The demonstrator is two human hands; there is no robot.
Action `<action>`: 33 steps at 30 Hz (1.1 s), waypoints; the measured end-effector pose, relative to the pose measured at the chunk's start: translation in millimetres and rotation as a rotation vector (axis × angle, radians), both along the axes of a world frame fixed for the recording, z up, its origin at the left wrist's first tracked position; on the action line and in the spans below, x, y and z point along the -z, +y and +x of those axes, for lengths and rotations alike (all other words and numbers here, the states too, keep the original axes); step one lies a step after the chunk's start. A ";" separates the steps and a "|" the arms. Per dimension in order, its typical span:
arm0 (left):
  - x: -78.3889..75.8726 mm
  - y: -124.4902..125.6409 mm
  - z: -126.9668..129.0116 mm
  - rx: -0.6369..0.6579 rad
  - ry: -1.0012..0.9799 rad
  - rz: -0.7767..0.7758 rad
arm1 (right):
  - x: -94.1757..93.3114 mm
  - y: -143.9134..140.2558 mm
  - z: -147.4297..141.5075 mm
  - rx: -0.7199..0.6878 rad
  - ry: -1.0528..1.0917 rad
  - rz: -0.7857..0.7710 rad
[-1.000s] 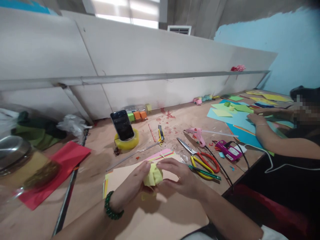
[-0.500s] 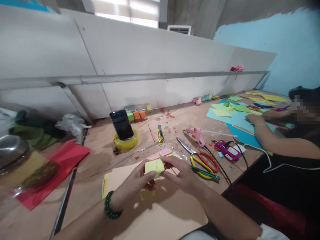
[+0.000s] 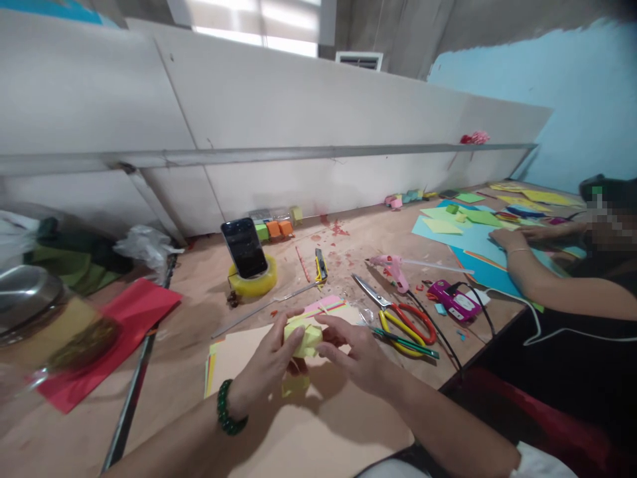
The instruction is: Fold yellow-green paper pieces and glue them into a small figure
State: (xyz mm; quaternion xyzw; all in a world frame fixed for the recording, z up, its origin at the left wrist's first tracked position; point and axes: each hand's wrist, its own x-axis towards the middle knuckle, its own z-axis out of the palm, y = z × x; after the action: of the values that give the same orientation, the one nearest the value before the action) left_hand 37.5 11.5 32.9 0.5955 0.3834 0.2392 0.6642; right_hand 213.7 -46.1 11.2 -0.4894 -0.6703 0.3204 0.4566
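A small pale-yellow folded paper box (image 3: 304, 338) is held up over the peach paper sheets. My left hand (image 3: 269, 362), with a green bead bracelet at its wrist, is closed on the box's left side, thumb across the near face. At the right edge of the box, the curved thumb and forefinger of my right hand (image 3: 361, 352) grip it. Beneath the hands lies a stack of peach paper (image 3: 343, 425), colored sheets showing at its edges. A yellow patch shows just below the box; whether it is part of it I cannot tell.
Scissors (image 3: 371, 292), a green pen-like tool (image 3: 408, 344), a pink glue gun (image 3: 395, 271) and a purple power adapter (image 3: 455, 302) lie to the right. A phone (image 3: 245, 247) leans on a tape roll (image 3: 253, 282). A jar (image 3: 54, 325) stands left. Another person's arm (image 3: 557, 282) rests far right.
The yellow paper box has been turned and shifted slightly left in my hands. My right fingers have changed their hold along its right edge. The camera view has shifted a little.
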 end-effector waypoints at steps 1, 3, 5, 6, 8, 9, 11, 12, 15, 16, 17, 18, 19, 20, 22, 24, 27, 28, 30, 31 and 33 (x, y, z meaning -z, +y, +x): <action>-0.3 0.0 -0.6 0.006 0.010 0.030 | -0.1 -0.4 0.7 0.006 0.000 -0.001; -0.4 0.1 -1.4 0.002 0.012 0.074 | -0.7 -0.8 2.1 0.011 0.020 0.025; 0.1 0.2 -1.6 -0.017 -0.006 0.086 | -1.5 -0.8 2.6 0.006 0.009 0.115; 0.6 0.2 -1.4 -0.026 -0.017 0.084 | -1.8 -0.7 2.4 0.005 -0.014 0.179; 1.9 0.1 -0.6 -0.007 -0.024 0.074 | -2.1 -0.4 1.2 0.014 -0.083 0.315; 2.5 -0.1 -0.1 0.018 -0.020 0.072 | -2.1 -0.2 0.5 0.018 -0.117 0.376; 3.2 -0.4 0.7 0.063 -0.009 0.073 | -2.0 0.0 -0.2 0.032 -0.164 0.458; 3.1 -0.5 1.0 0.078 -0.009 0.072 | -2.0 0.0 -0.2 0.038 -0.182 0.477; 1.5 -1.1 1.7 0.088 -0.012 0.062 | -2.8 -0.3 1.1 0.037 -0.217 0.470; 0.7 -1.3 1.9 0.095 -0.012 0.057 | -3.3 -0.5 1.6 0.034 -0.223 0.462; -0.2 -1.6 2.2 0.102 -0.011 0.053 | -3.8 -0.7 2.0 0.028 -0.227 0.452; -0.9 -1.8 2.3 0.104 -0.010 0.049 | -4.2 -0.9 2.3 0.023 -0.230 0.443; -1.5 -1.9 2.5 0.103 -0.009 0.046 | -4.5 -1.1 2.4 0.018 -0.233 0.435; -1.9 -2.0 2.5 0.101 -0.009 0.040 | -4.7 -1.3 2.4 0.014 -0.235 0.427; -2.4 -1.8 2.5 0.100 -0.005 0.020 | -4.3 -1.6 2.2 0.008 -0.234 0.414; -2.5 -1.5 2.4 0.107 0.002 -0.014 | -3.0 -1.7 1.8 0.008 -0.217 0.398; -2.7 -1.8 1.9 0.086 -0.007 -0.058 | -1.0 -1.7 1.1 0.020 -0.168 0.363; -3.0 -2.3 1.6 0.075 -0.018 -0.072 | -0.6 -1.6 0.9 0.023 -0.155 0.351; -3.8 -3.6 0.8 0.054 -0.057 -0.104 | -0.1 -1.5 1.0 0.039 -0.147 0.323; -4.3 -4.2 0.3 0.047 -0.078 -0.115 | -0.1 -1.4 1.2 0.054 -0.147 0.305; -5.4 -4.9 -0.5 0.040 -0.112 -0.109 | -0.1 -1.2 1.9 0.082 -0.138 0.266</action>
State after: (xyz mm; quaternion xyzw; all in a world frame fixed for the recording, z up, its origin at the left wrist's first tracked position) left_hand 37.0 6.6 38.3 0.5518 0.3458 0.2378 0.7207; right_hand 215.6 -47.3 11.3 -0.4723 -0.7161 0.1754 0.4831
